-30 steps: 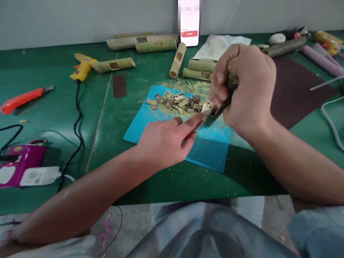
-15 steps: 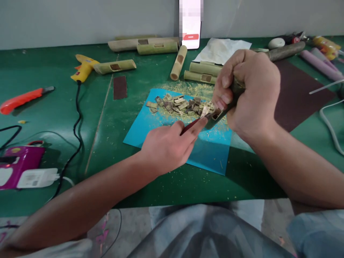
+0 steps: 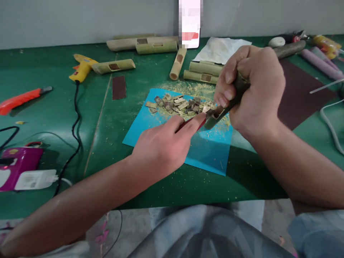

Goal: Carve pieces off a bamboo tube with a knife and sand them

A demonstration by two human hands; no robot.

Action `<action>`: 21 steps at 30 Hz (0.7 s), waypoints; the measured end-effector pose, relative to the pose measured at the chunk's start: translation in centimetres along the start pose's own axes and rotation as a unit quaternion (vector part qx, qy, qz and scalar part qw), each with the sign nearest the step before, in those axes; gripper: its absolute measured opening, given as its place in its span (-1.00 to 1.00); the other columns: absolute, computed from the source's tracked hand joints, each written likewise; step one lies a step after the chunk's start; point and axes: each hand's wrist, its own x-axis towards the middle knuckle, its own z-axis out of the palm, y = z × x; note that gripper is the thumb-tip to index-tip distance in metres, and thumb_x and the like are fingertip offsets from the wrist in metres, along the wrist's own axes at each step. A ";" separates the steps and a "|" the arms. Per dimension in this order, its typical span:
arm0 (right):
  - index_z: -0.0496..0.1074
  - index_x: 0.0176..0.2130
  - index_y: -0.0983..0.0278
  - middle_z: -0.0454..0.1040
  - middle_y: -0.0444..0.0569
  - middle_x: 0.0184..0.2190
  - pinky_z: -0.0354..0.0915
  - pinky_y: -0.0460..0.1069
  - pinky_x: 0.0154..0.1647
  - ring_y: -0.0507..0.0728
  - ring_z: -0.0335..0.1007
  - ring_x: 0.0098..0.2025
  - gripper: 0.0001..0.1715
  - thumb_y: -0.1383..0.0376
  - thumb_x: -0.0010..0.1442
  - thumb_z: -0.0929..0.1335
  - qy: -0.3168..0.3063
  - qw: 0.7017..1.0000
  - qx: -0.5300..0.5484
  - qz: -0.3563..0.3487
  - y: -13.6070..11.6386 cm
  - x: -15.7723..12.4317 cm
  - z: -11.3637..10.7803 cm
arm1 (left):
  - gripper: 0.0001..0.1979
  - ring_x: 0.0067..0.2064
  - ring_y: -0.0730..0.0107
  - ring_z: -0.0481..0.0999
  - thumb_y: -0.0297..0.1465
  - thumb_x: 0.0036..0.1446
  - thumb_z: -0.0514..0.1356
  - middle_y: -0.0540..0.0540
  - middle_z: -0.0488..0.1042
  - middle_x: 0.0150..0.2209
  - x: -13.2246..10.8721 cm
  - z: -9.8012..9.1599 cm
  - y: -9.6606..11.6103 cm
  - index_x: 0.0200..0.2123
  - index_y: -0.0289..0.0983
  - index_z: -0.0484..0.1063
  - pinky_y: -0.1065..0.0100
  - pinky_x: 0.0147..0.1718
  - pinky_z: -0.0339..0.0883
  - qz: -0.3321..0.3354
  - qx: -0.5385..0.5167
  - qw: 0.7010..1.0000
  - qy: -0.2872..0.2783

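Observation:
My right hand [image 3: 255,91] is wrapped round a dark green bamboo tube [image 3: 219,114], holding it tilted above a blue sheet [image 3: 206,150]. My left hand [image 3: 163,147] grips a thin red-handled knife [image 3: 192,123]; its tip sits at the rectangular notch near the tube's lower end. A heap of bamboo chips [image 3: 180,103] and pale shavings lies on the blue sheet just behind the tube.
Several notched bamboo pieces [image 3: 156,46] lie at the back of the green table [image 3: 53,107], near an upright phone [image 3: 190,23]. At the left are a yellow glue gun [image 3: 80,68], an orange cutter [image 3: 20,99] and a purple charger [image 3: 18,161]. Sandpaper [image 3: 303,89] lies right.
My left hand has pushed the knife a little forward and up into the notch. My right hand has shifted slightly right with the tube.

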 end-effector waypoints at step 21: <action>0.18 -0.67 0.14 0.04 -0.16 -0.75 0.02 0.01 -0.66 0.07 -0.08 -0.68 -0.64 0.22 0.09 0.30 -0.033 0.999 -0.028 0.020 -0.6 -0.2 0.1 | -0.74 -0.13 0.25 0.58 -0.26 0.27 0.14 -0.05 0.60 -0.13 0.7 -0.4 -1.1 -0.03 -0.16 0.50 0.31 -0.16 0.45 -0.088 -0.189 0.978 0.016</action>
